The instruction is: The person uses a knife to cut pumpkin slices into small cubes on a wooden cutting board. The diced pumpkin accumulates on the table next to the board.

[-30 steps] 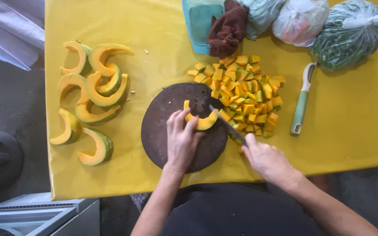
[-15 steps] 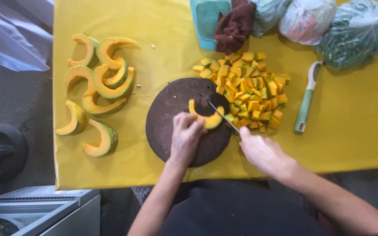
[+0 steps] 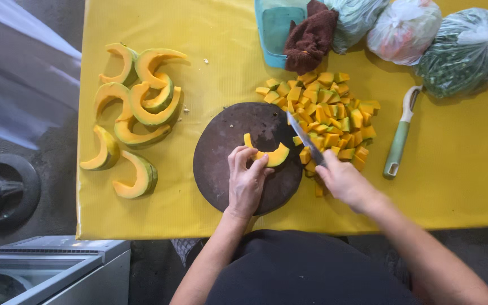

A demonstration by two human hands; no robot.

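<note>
So the left hand (image 3: 247,183) is pressing down on a curved orange pumpkin slice with green rind (image 3: 268,153), fingertips pinning its near edge, not wrapped around it. The slice lies on a round dark wooden chopping board (image 3: 221,152), toward the board's 3 o'clock side. The right hand (image 3: 343,181) is clenched around the handle of a slim steel kitchen knife (image 3: 306,138), blade pointing to about 11 o'clock, sitting at the board's right edge just beside the slice but not touching it. At 3 o'clock from the board there's a heap of diced orange pumpkin cubes (image 3: 334,118), and further right a green-handled peeler (image 3: 399,141). Over at 9 o'clock, a bunch of uncut pumpkin wedges (image 3: 136,113) on the yellow tablecloth (image 3: 453,186). At 12 o'clock, a brown cloth (image 3: 310,36) and tied plastic bags of greens (image 3: 464,48)
</note>
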